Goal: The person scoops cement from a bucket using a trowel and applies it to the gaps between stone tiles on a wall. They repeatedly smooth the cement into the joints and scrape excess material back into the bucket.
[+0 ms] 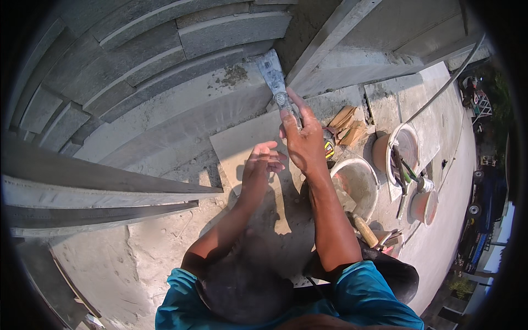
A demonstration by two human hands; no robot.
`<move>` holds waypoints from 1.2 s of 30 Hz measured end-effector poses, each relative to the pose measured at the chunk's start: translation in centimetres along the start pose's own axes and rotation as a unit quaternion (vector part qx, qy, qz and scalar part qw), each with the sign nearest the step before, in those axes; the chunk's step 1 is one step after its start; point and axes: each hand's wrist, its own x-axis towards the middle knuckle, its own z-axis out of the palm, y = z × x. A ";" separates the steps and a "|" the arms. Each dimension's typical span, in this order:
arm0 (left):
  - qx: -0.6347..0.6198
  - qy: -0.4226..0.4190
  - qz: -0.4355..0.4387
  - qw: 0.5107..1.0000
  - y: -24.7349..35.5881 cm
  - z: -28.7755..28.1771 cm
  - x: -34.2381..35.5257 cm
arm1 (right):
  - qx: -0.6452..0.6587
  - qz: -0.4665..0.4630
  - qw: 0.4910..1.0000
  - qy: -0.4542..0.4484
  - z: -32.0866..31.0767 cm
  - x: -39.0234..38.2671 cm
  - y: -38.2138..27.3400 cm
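Observation:
My right hand [306, 144] is closed around the handle of a putty knife [269, 70]. Its wide blade, smeared with grey, points away from me. The blade tip is at the right end of a pale ledge below a wall of grey stone strips [234, 34]; I cannot tell whether it touches. A dark patch of wet-looking mortar [234, 76] lies on the ledge left of the blade. Lower and to the left, my left hand [259, 165] hovers over a flat grey slab [234, 144], its fingers loosely bent and apart, holding nothing.
To the right stand a mortar-stained bucket [375, 192], a bucket with tools [379, 151] and a small tub [429, 212]. A wooden-handled trowel [365, 231], a tape measure [329, 149] and torn brown paper [352, 133] lie near. Upright panels [110, 187] jut in from the left; a cable [448, 82] hangs at right.

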 end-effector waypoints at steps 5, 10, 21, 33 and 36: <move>-0.006 0.006 0.007 1.000 -0.6 -0.3 0.0 | -0.046 -0.021 0.995 -0.091 -0.5 -1.0 -2.2; 0.014 0.008 0.020 1.000 -0.3 0.4 0.1 | -0.185 -0.294 0.934 0.081 -4.0 -2.3 -6.4; -0.018 -0.026 0.023 0.999 -1.2 0.1 0.2 | -0.245 -0.288 0.904 0.198 -0.9 1.7 -2.7; -0.001 -0.021 0.022 1.000 -1.1 -0.3 0.1 | -0.140 -0.276 0.934 0.180 1.0 3.1 -0.5; 0.012 -0.020 0.006 1.000 -1.4 -0.6 -0.1 | -0.157 -0.306 0.921 0.183 -0.2 1.8 -1.4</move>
